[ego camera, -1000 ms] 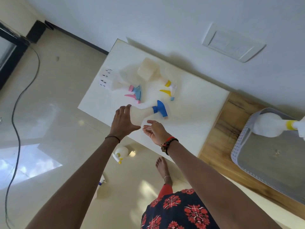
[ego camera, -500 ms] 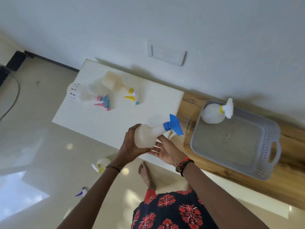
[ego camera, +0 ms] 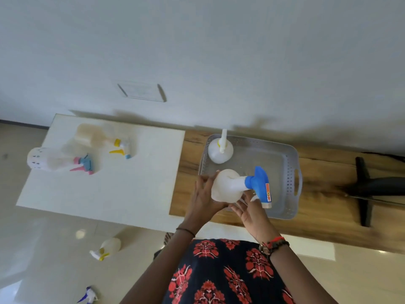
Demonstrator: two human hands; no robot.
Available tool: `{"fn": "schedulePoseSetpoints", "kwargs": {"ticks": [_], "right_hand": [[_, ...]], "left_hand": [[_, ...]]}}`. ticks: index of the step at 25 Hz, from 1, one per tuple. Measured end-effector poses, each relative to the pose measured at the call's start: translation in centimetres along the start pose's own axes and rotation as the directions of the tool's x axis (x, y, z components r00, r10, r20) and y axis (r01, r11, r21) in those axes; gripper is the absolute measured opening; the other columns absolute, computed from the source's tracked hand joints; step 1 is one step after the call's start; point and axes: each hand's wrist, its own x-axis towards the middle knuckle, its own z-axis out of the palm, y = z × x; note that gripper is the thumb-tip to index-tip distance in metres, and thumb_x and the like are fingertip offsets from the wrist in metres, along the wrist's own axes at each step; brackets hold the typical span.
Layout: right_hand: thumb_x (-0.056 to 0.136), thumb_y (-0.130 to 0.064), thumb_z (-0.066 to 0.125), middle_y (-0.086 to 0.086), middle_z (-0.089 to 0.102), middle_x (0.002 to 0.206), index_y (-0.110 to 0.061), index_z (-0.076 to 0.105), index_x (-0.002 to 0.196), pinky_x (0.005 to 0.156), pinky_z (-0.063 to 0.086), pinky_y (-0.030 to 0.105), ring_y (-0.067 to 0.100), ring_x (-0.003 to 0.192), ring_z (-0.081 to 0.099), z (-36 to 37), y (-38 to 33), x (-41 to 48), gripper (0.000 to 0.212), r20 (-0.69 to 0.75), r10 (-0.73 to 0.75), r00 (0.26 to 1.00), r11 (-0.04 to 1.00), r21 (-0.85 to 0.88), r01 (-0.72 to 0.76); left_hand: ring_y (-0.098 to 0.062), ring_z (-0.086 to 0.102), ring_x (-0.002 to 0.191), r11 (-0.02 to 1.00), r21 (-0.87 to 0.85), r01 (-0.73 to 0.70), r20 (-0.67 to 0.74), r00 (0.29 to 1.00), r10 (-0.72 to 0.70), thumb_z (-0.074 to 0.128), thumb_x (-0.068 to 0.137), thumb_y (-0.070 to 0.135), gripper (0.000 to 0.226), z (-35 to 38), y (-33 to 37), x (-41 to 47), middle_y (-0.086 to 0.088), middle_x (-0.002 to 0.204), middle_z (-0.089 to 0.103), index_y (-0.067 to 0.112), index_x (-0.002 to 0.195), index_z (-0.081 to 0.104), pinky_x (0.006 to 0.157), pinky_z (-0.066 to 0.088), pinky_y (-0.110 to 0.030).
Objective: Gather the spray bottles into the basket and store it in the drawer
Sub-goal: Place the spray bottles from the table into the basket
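Note:
My left hand (ego camera: 202,199) grips the white body of a blue-nozzled spray bottle (ego camera: 232,186), held over the near left part of the grey perforated basket (ego camera: 292,178). My right hand (ego camera: 252,212) cups the bottle from below, fingers spread. Inside the basket a white bottle with a yellow collar (ego camera: 219,149) stands at the far left corner. Two bottles lie on the white table: one with a pink and blue nozzle (ego camera: 59,161), one with a yellow trigger (ego camera: 100,138). On the floor lie a yellow-nozzled bottle (ego camera: 107,247) and a blue-nozzled one (ego camera: 87,296).
The basket sits on a wooden bench top (ego camera: 328,207) against the wall, right of the white table (ego camera: 122,189). A black stand (ego camera: 363,187) rests on the bench's right part. A switch plate (ego camera: 142,92) is on the wall.
Both hands lifted the blue-nozzled bottle off the white table and carried it right, over the basket. The view swung right with them.

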Motion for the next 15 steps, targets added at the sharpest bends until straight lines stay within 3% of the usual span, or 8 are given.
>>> {"fn": "schedulePoseSetpoints", "kwargs": {"ticks": [5,8,12,15], "right_hand": [[0.095,-0.027,0.053,0.001,0.065,0.112,-0.021,0.054,0.128,0.074,0.057,0.029,0.018,0.102,0.063,-3.4,-2.3,2.1,0.034,-0.142,-0.119,0.983,0.993,-0.028,0.117],[0.094,-0.030,0.056,0.006,0.063,0.120,-0.021,0.042,0.141,0.088,0.055,0.037,0.020,0.104,0.062,-3.6,-3.7,4.4,0.050,-0.198,-0.120,0.973,0.991,-0.086,0.105],[0.095,-0.032,0.054,0.009,0.060,0.126,-0.022,0.039,0.145,0.085,0.056,0.034,0.021,0.107,0.063,-4.0,-4.3,7.5,0.052,-0.171,-0.051,0.984,0.996,-0.075,0.039],[0.096,-0.029,0.054,0.008,0.063,0.119,-0.023,0.038,0.144,0.096,0.052,0.040,0.022,0.105,0.064,-4.2,-4.4,8.8,0.051,-0.117,0.005,0.993,0.999,-0.049,-0.011]], "left_hand": [[-0.020,0.047,0.124,0.994,-0.091,0.062,0.115,0.992,-0.051,0.085,0.064,0.034,0.089,5.7,2.4,3.6,-0.007,0.134,0.047,0.011,0.136,0.038,0.103,0.046,-0.036],[-0.023,0.049,0.125,0.976,-0.160,0.145,0.116,0.985,-0.127,0.084,0.066,0.027,0.083,8.1,2.5,5.8,-0.008,0.134,0.051,0.012,0.134,0.039,0.104,0.045,-0.039],[-0.027,0.049,0.127,0.972,-0.156,0.178,0.121,0.980,-0.160,0.082,0.069,0.022,0.085,9.6,1.4,8.3,-0.012,0.137,0.052,0.010,0.139,0.037,0.105,0.042,-0.037],[-0.027,0.048,0.130,0.968,-0.154,0.201,0.137,0.974,-0.180,0.081,0.071,0.018,0.086,9.8,0.8,9.3,-0.013,0.140,0.051,0.008,0.143,0.034,0.106,0.039,-0.035]]}}
